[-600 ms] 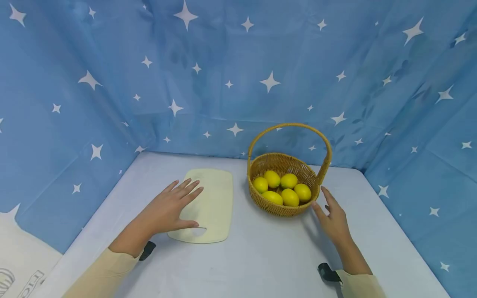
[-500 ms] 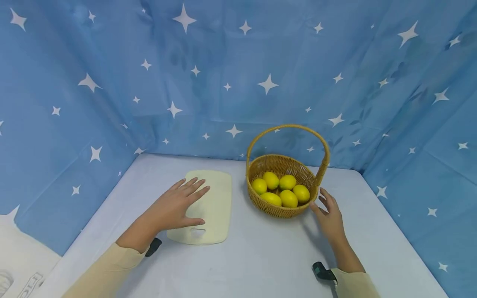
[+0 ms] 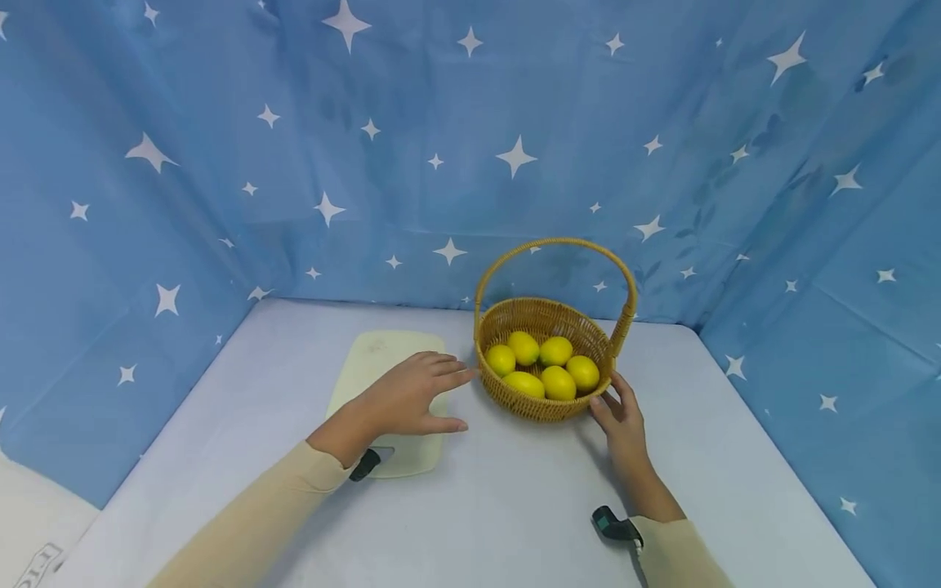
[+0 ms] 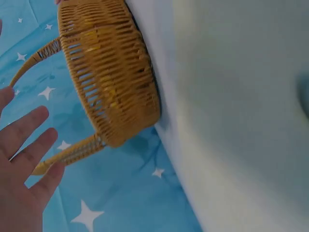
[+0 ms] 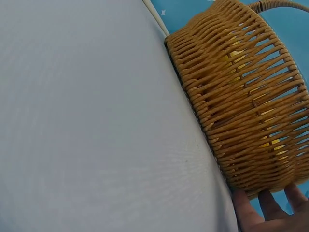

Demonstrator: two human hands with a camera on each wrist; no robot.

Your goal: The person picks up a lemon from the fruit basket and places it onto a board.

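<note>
Wicker basket [image 3: 540, 410]: right hand [image 3: 625, 431] touching right side, left hand [image 3: 410, 398] near left; both hands' fingers spread. Best brace evenly.

Handle [image 3: 564, 241] arches over basket [image 3: 540, 410], passage beneath; right hand [image 3: 623, 423] blocks right side, probably touching.

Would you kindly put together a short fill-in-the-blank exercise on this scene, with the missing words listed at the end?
1. The right hand touches the outside of the wicker ____.
2. In the head view, the number of yellow lemons is ____.
3. In the head view, the left hand hides part of the pale cutting ____.
4. The blue curtain is printed with white four-pointed ____.

Missing words: basket; six; board; stars.
</note>
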